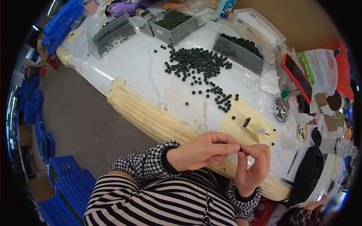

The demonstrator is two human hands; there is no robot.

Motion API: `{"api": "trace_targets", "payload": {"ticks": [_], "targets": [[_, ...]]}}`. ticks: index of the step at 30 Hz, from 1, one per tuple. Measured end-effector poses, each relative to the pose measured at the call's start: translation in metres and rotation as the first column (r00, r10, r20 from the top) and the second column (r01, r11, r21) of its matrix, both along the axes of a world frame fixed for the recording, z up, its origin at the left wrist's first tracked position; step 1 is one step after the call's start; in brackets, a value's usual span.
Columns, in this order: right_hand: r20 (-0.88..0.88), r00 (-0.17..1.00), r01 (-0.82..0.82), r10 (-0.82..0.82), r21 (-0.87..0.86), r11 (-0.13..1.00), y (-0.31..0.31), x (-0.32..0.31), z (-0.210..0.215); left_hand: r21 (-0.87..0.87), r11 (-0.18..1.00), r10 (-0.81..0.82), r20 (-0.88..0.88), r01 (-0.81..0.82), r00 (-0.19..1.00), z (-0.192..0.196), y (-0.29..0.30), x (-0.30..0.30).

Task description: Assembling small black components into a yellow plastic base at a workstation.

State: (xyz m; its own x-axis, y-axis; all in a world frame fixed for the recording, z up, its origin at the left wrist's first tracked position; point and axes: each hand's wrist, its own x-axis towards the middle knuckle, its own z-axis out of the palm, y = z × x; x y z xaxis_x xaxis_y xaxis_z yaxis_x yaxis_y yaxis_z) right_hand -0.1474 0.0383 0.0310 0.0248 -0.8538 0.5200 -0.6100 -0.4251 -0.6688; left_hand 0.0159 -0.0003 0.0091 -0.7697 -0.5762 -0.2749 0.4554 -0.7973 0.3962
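Observation:
Over the table's near edge, my left hand (pixel 203 151) and my right hand (pixel 253 164) meet at the fingertips. Both are closed in a pinch on a small black part (pixel 241 149), mostly covered by the fingers. A bit of something dark also shows behind my left thumb, too hidden to name. Just beyond my hands is a cream taped block (pixel 253 130) with a dark slot and a white knob (pixel 261 130) with a brass-coloured tip. Farther off, a heap of small black round parts (pixel 198 62) is spread on the white table (pixel 147 88), with several strays trailing toward the block.
Clear bins of black parts (pixel 113 37), dark green parts (pixel 174 26) and more black parts (pixel 241 51) line the back. A red-edged phone (pixel 298 78) leans at the right, near a round metal dish (pixel 281 110) and a black bag (pixel 307 169). Cream padding (pixel 147 113) wraps the table edge.

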Motion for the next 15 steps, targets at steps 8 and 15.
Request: {"api": "trace_targets", "payload": {"ticks": [8, 15], "targets": [[-0.031, 0.999, -0.02, 0.02, -0.003, 1.0, -0.0029, 0.0055, 0.0005, -0.009, 1.0, 0.022, 0.001, -0.022, 1.0, -0.0061, 0.0026, 0.0055], [-0.038, 0.999, -0.022, 0.022, -0.004, 1.0, -0.0029, 0.0066, 0.0021, -0.01, 1.0, 0.025, -0.028, -0.025, 0.999, -0.0079, 0.003, 0.0058]]}}
